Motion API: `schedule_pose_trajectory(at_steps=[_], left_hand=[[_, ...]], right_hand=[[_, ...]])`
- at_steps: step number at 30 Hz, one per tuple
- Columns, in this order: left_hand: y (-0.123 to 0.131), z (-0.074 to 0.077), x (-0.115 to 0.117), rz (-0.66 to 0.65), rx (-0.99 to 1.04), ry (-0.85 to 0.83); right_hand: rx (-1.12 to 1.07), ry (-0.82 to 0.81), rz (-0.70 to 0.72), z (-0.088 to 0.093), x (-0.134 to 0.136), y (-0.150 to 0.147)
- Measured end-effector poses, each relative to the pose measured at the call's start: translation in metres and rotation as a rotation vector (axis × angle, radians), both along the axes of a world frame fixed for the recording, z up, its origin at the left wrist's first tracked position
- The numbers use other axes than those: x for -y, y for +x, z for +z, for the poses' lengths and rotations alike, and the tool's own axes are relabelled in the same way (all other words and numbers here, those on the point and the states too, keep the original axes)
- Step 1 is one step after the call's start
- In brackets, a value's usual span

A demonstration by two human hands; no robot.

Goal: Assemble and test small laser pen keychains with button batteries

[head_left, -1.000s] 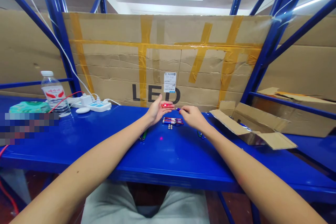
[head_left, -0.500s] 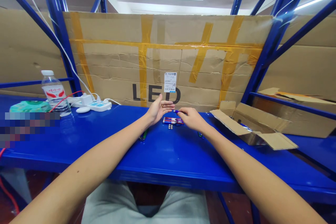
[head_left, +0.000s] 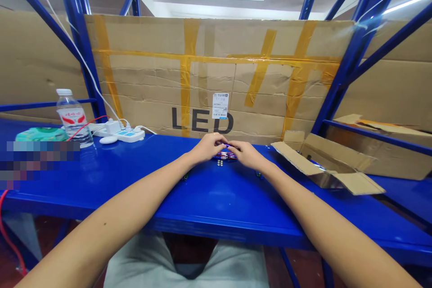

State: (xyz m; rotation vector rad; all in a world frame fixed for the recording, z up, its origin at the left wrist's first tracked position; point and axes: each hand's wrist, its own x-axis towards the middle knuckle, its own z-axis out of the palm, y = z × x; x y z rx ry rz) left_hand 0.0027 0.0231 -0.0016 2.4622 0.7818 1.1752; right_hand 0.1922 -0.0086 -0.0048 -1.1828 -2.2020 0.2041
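Note:
My left hand (head_left: 206, 147) and my right hand (head_left: 247, 154) meet over the middle of the table, fingertips close together. Between them is a small shiny blue-purple tube (head_left: 228, 146), pinched by both hands and mostly covered by the fingers. Just below lies a row of shiny blue, red and silver tubes (head_left: 225, 156), partly hidden by my hands. In front of the row stand several small round silver pieces (head_left: 220, 163), which look like button cells. A small dark green item (head_left: 186, 175) shows beside my left forearm, and another green piece (head_left: 258, 173) by my right wrist.
An open cardboard box (head_left: 327, 162) with shiny items inside stands at the right. On the left are a water bottle (head_left: 74, 119), a green packet (head_left: 41, 134) and a white power strip (head_left: 130, 134) with cords. A large cardboard panel (head_left: 151, 85) rises behind the blue table (head_left: 216, 202).
My left hand, open with its fingers stretched out before, has closed on the blue-purple tube held by my right hand. The view has shifted slightly.

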Motion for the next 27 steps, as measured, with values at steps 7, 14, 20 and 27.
schedule_pose_trajectory(at_steps=[7,14,20,27], left_hand=[[-0.008,-0.006,-0.018,0.149,0.006,0.019],[-0.004,-0.011,-0.041,0.195,0.012,-0.057],[0.0,-0.018,-0.058,0.211,-0.066,-0.148],[-0.003,-0.023,-0.065,0.198,-0.044,-0.228]], right_hand=[[-0.347,-0.169,-0.029,-0.01,-0.024,0.003],[-0.286,-0.007,-0.171,-0.019,-0.045,0.009],[-0.051,0.06,-0.279,-0.024,-0.046,0.011],[-0.022,-0.028,-0.311,-0.03,-0.048,0.007]])
